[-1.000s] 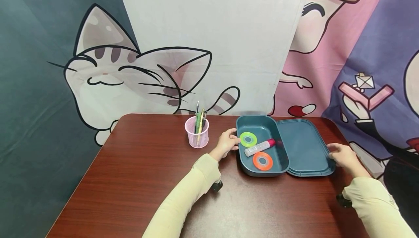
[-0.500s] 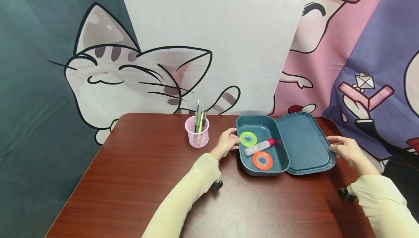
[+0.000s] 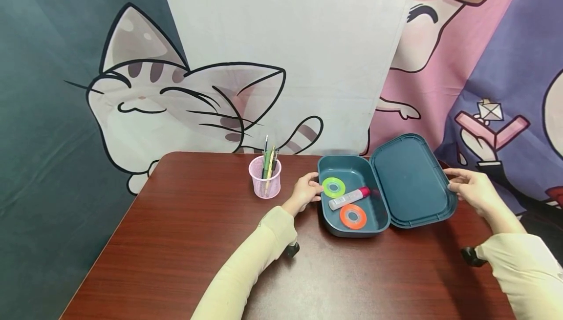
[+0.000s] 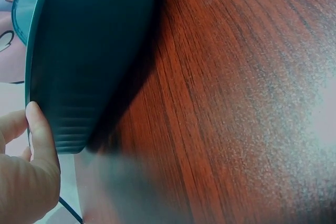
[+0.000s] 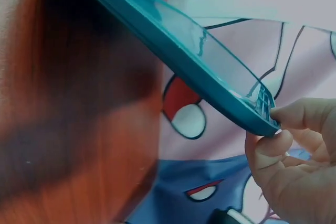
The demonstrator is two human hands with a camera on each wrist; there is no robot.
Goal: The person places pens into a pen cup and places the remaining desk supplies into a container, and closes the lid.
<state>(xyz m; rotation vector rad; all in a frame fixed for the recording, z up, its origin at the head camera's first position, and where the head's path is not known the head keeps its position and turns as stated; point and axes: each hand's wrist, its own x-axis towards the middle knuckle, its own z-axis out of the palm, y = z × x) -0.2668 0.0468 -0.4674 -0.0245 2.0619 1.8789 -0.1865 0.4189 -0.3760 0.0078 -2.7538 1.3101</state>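
A dark teal plastic box [image 3: 382, 224] stands at the table's back right, its hinged lid [image 3: 411, 183] tilted up on the right side. Inside the box lie a green tape roll [image 3: 333, 187], a glue stick [image 3: 349, 199] with a pink cap, and an orange tape roll [image 3: 353, 216]. My left hand [image 3: 303, 192] pinches the box's left rim; in the left wrist view the thumb [image 4: 42, 135] lies on the outer wall. With thumb and fingers, my right hand [image 3: 477, 193] pinches the lid's free edge, raised off the table in the right wrist view.
A pink mesh pen cup [image 3: 265, 181] holding several pens and pencils stands left of the box, near the table's back edge. Behind the brown wooden table [image 3: 184, 222] hangs a printed cartoon backdrop [image 3: 281, 41].
The lid has swung up from lying flat on the table to a tilt, with my right hand rising along with it. My left hand and the box have stayed put.
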